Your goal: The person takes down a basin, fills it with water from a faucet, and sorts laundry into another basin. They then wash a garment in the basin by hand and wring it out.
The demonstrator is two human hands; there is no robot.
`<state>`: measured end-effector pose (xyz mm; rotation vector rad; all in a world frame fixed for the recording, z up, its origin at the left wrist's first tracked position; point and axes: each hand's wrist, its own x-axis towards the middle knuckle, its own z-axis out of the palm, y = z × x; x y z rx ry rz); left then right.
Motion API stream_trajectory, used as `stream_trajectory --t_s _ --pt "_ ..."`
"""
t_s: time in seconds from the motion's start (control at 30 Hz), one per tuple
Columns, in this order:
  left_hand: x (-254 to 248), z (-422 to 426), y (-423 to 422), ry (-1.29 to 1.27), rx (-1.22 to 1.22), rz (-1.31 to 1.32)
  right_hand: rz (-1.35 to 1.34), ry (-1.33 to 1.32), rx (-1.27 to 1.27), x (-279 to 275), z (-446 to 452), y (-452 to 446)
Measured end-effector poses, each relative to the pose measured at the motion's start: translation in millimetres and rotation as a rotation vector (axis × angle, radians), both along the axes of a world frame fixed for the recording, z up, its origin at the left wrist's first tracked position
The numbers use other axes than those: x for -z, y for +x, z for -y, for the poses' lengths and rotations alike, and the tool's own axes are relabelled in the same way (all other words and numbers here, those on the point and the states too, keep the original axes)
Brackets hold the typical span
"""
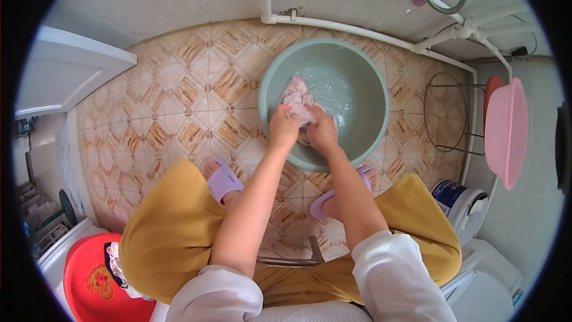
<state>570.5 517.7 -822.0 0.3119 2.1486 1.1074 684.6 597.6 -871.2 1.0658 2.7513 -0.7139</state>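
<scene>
A large grey-green basin [267,92] stands on the tiled floor in front of me, with some water in it. Inside its left half is a wet, pale pink cloth [296,92], bunched up. My left hand [285,126] is closed on the near left side of the cloth. Close beside it, my right hand [322,130] grips the cloth's right side, its fingers partly hidden by the fabric and the hand itself. Both hands are inside the basin, below its rim.
A red basin [77,280] with cloth at its edge is at lower left. To the right are a pink basin [506,134], a wire rack [447,113] and a white bucket [462,203]. White pipes [357,30] run along the wall. Purple slippers [223,180] flank the basin's near side.
</scene>
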Motion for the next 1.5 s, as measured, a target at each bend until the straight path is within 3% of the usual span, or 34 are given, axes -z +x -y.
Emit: stream_trajectory --t_s 0.07,0.1,0.2,0.27,0.37,0.4,0.43,0.5,0.53,0.6,0.63,0.73,0.8,0.87,0.97,1.03,1.07,1.13,1.17,1.23,1.3,1.33,1.4,1.47,1.5 --pt "8 1 -4 0.039 -0.036 0.113 -0.432 -0.622 0.791 0 -22 8" --pt "-3 0 -3 0.028 -0.043 0.141 -0.427 -0.628 0.792 0 -25 11" --pt "-4 1 4 0.041 -0.062 0.282 -1.125 -1.092 1.234 -15 -31 22" --pt "-8 -2 9 0.068 -0.082 0.388 -1.167 -1.176 1.198 -41 -33 26" --pt "-26 -5 17 0.106 0.102 0.235 -1.119 -1.373 0.928 -81 -33 35" --pt "-23 -7 19 0.236 0.16 0.229 -1.122 -1.371 0.928 -96 -33 34" --pt "-21 -9 20 0.367 0.219 0.222 -1.131 -1.289 0.888 -112 -32 33" --pt "-14 -14 14 0.371 0.26 0.215 -1.109 -1.02 0.827 -128 -33 35" --pt "-12 -15 11 0.373 0.296 0.209 -1.115 -1.015 0.829 -140 -35 38" --pt "-18 -15 3 0.323 0.199 0.093 -0.277 -0.087 0.711 -167 -38 46" --pt "-20 -14 -4 0.347 0.121 0.035 -0.279 0.15 0.686 -160 -35 52" --pt "-51 -16 -8 0.401 0.02 -0.017 -0.326 0.195 0.632 -149 -33 70" --pt "-84 -18 -8 0.424 -0.01 -0.01 -0.309 0.044 0.694 -159 -26 66" --pt "-112 -21 -2 0.472 0.059 -0.256 -0.289 -0.115 0.753 -160 -22 65" --pt "-151 -27 -4 0.589 0.077 -0.102 -0.495 -0.112 0.778 -160 -23 63" --pt "-168 -30 -6 0.632 0.033 0.069 -0.958 -0.059 0.783 -179 -23 54" --pt "-174 -30 -6 0.633 0.039 0.071 -0.958 -0.056 0.788 -186 -25 55" --pt "-185 -29 -5 0.508 -0.005 0.435 -0.956 -0.378 0.651 -197 -30 58" --pt "-188 -28 -3 0.505 0.026 0.505 -0.957 -0.376 0.651 -202 -27 54" --pt "-189 -30 10 0.554 0.063 0.552 -0.71 -0.677 0.279 -211 -11 42" --pt "-190 -31 12 0.597 0.165 0.62 -0.603 -0.565 0.336 -210 -1 35" --pt "-190 -31 9 0.605 0.156 0.617 -0.496 -0.458 0.393 -207 2 33" --pt "-192 -30 -3 0.741 0.252 0.455 -0.574 -0.408 0.424 -213 -7 36" --pt "-177 -26 -20 0.748 0.233 0.389 -0.847 -0.727 0.499 -237 -16 42" --pt "-160 -24 -28 0.678 0.292 0.201 -0.839 -0.725 0.484 -252 -20 41"
